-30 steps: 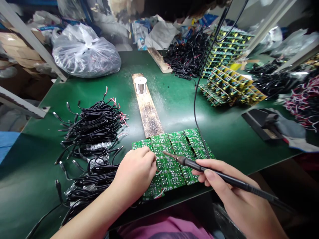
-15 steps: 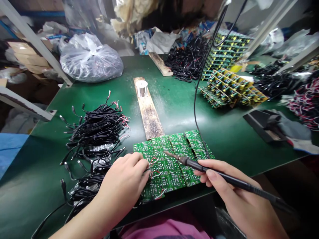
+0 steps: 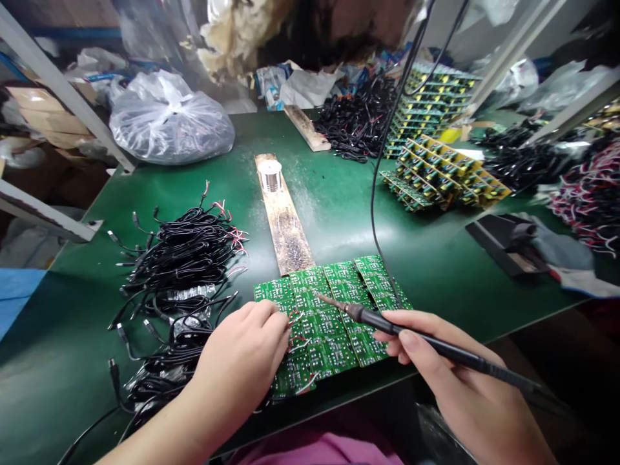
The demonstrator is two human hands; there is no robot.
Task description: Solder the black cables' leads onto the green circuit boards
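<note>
Several green circuit boards lie side by side near the front edge of the bench. Over their left side is my left hand, its fingers curled; what they pinch is hidden beneath the hand. Short red and white wire ends stick out on the boards just right of those fingers. My right hand grips a black soldering iron like a pen. The iron's tip points left, over the second column of boards; I cannot tell whether it touches. Black cables with stripped ends are heaped to the left.
A solder spool stands on a scorched wooden strip behind the boards. The iron's cord hangs down at right. A stuffed plastic bag sits back left, stacked yellow boards back right, and a dark tray at right.
The whole view has shifted slightly, with the bench contents a little further left. Both hands and the soldering iron hold nearly the same places over the boards.
</note>
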